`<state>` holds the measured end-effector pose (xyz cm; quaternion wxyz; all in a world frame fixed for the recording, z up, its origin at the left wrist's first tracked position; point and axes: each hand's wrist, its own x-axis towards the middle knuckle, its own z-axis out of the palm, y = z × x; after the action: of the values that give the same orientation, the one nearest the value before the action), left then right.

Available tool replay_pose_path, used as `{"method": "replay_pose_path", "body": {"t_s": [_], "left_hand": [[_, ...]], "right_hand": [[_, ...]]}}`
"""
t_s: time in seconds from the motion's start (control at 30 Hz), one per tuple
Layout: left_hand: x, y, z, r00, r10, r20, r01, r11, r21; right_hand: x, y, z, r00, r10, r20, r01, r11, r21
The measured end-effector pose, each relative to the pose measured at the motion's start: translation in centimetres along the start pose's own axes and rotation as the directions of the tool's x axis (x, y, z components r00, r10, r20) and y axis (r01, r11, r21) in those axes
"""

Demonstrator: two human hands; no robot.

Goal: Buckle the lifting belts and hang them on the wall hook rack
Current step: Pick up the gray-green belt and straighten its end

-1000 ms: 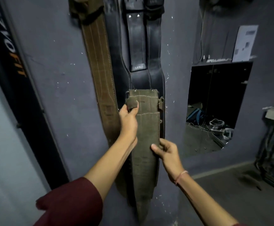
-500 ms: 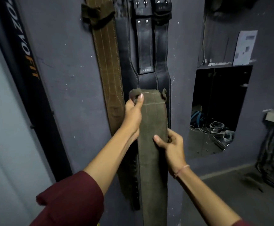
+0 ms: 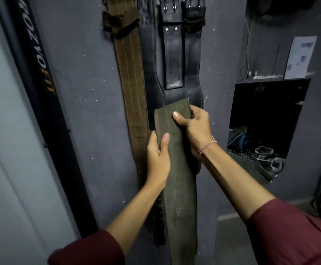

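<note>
You are in a gym, in a plain corner of it. A brown belt and black belts for lifting hang side by side on the gray wall, and you hold a green belt too. A black strip on your left has orange letters that say FIT. On your right, a dark opening in the wall shows wires on a floor, and a paper leans above it.
</note>
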<state>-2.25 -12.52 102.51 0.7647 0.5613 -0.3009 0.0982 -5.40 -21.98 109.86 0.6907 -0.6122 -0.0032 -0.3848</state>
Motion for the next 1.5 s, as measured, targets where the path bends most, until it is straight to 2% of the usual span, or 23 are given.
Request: {"method": "replay_pose_path", "body": {"t_s": [0.07, 0.2, 0.37, 0.57, 0.7, 0.83, 0.93, 1.1, 1.17, 1.27, 1.37, 1.5], "left_hand": [[0.5, 0.4, 0.6, 0.998, 0.031, -0.046, -0.031, 1.0, 0.001], [1.6, 1.3, 1.6, 0.996, 0.084, -0.017, -0.084, 0.996, 0.045], [2.7, 1.0, 2.1, 0.997, 0.072, -0.014, -0.07, 0.995, 0.069], [4.0, 1.9, 2.4, 0.993, 0.094, -0.069, -0.088, 0.993, 0.08], [5.8, 3.5, 2.4, 0.998, 0.065, -0.015, -0.064, 0.997, 0.05], [5.9, 4.1, 2.8, 0.999, 0.021, 0.028, -0.022, 0.998, 0.052], [4.9, 3.4, 2.9, 0.998, 0.02, 0.055, -0.031, 0.981, 0.192], [-0.4, 0.7, 2.2, 0.981, 0.18, 0.079, -0.196, 0.923, 0.332], [-1.7, -0.9, 1.1, 0.986, 0.142, 0.085, -0.162, 0.934, 0.32], [-4.4, -3.8, -1.1, 0.987, -0.013, 0.162, -0.023, 0.976, 0.218], [-7.4, -6.4, -2.5, 0.977, -0.131, 0.171, 0.106, 0.983, 0.148], [-9.2, -8.5, -2.8, 0.948, -0.242, 0.209, 0.205, 0.961, 0.185]], "right_hand": [[-0.4, -0.1, -0.6, 0.999, -0.027, 0.021, 0.028, 0.999, -0.016], [-4.7, 3.0, -3.7, 0.997, -0.071, -0.002, 0.071, 0.997, 0.004], [-10.4, 8.8, -6.2, 0.993, 0.12, 0.018, -0.119, 0.992, -0.039], [-4.4, 3.0, -4.6, 1.0, -0.024, 0.0, 0.024, 1.0, -0.013], [-7.2, 5.3, -4.3, 0.994, 0.069, 0.08, -0.068, 0.997, -0.024], [-7.8, 6.3, -4.4, 0.998, 0.062, -0.034, -0.061, 0.998, 0.035], [-5.9, 4.3, -4.0, 0.997, -0.006, -0.078, 0.01, 0.998, 0.058], [-2.6, 1.3, -3.1, 0.995, -0.016, -0.1, 0.03, 0.989, 0.148], [-2.1, 1.3, -2.9, 0.993, 0.035, -0.112, -0.016, 0.985, 0.17], [-1.3, 1.2, -2.8, 0.989, 0.065, -0.134, -0.034, 0.975, 0.22], [-0.6, 0.7, -2.6, 0.989, 0.072, -0.126, -0.041, 0.971, 0.234], [-0.4, 0.2, -2.5, 0.992, 0.068, -0.107, -0.045, 0.977, 0.207]]}}
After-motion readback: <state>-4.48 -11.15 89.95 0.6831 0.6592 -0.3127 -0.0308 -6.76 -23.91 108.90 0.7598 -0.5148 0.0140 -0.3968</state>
